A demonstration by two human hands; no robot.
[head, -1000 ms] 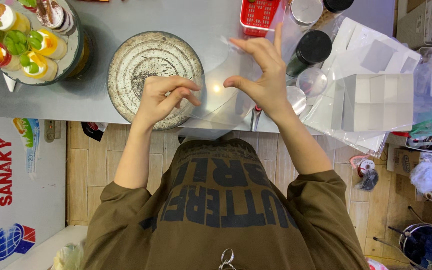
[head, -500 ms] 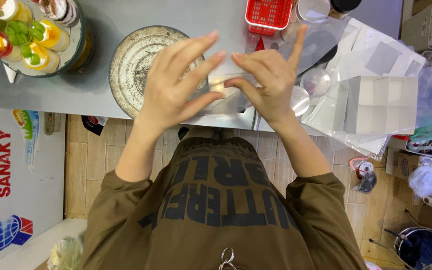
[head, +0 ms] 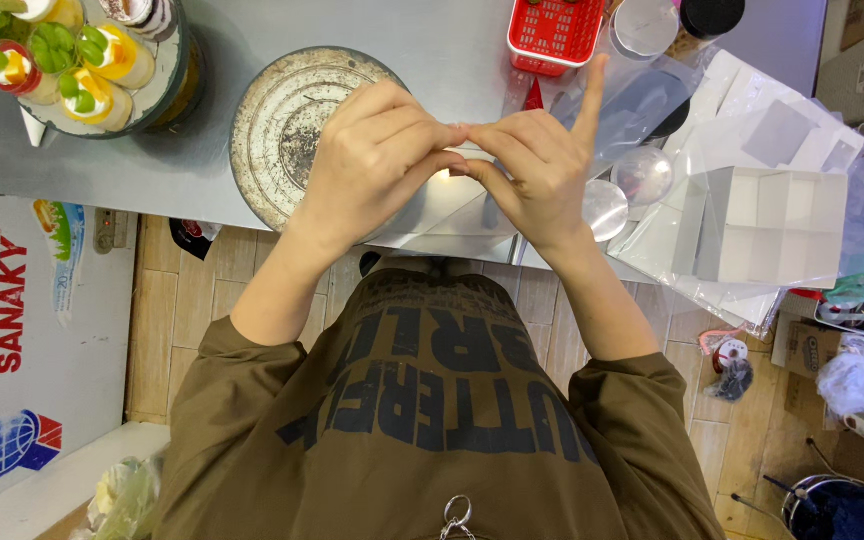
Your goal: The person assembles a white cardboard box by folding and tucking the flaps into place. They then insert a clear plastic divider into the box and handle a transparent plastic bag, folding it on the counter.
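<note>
Grey steel counter [head: 432,60] over tiled floor. Clear plastic sheet [head: 452,205] sitting at counter's near edge, between both hands. Left hand [head: 372,165] and right hand [head: 537,170] meeting fingertip to fingertip, pinching sheet's fold, right index pointing up. Sheet looking light, thin, springy, slippery; best gripped along crease or edge. Round metal turntable [head: 287,125] lying just beside left hand. Red basket [head: 552,30] and flat white boxes [head: 772,215] lying beyond.
</note>
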